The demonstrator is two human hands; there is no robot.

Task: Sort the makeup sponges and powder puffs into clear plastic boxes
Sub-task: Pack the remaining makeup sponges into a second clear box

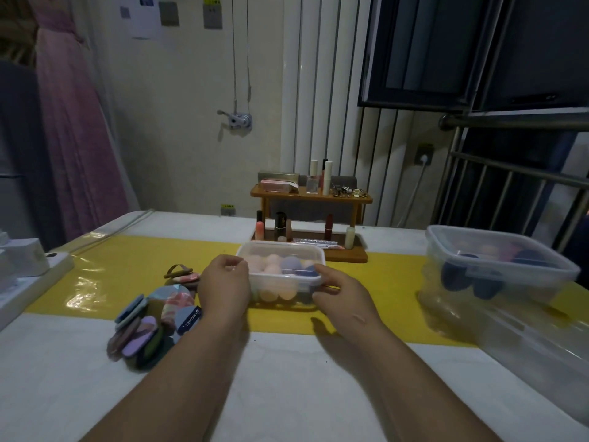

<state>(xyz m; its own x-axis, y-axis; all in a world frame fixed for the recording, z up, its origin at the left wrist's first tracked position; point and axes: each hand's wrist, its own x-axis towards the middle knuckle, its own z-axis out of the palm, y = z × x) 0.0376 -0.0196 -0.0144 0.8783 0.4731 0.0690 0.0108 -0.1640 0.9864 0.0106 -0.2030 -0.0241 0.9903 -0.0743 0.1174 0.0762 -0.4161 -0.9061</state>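
Sponges (280,266), pastel and egg-shaped, sit in clear box (287,250) mid-counter (287,378); lower ones blur through the wall. Left hand (224,288) curls over box's left end, covering it; can't tell if it's grasping. Right hand (341,298) pinches right front corner. Puffs (153,323) piled left of left forearm (191,362), partly hidden behind it.

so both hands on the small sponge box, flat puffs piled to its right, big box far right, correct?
No: in the head view the flat puffs are piled to the left of the small sponge box, not its right. The left hand and right hand are both on it, and the big box is far right.
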